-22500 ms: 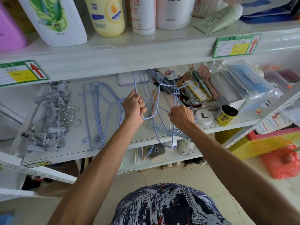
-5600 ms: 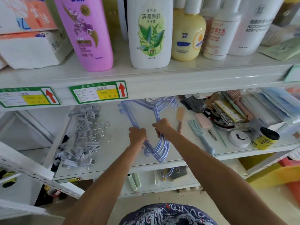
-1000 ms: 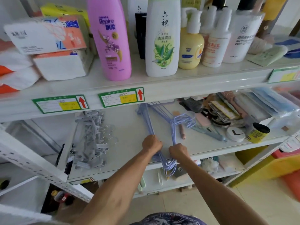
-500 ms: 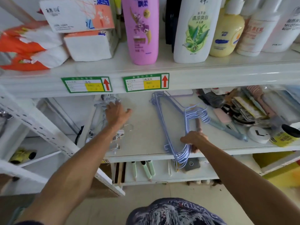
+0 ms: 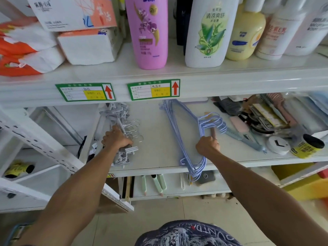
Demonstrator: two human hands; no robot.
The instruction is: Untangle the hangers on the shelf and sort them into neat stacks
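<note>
On the shelf [image 5: 156,139], the left hand [image 5: 116,138] is closed around the grey clip hangers [image 5: 122,132], a jumbled heap that looks unsorted; to its right the right hand [image 5: 207,145] grips the blue wire hangers [image 5: 184,132], already nested into one stack

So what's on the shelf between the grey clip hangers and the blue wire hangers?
Nothing: in the head view the white shelf is bare between the grey clip hangers under the left hand and the blue wire hangers held by the right hand.
</note>
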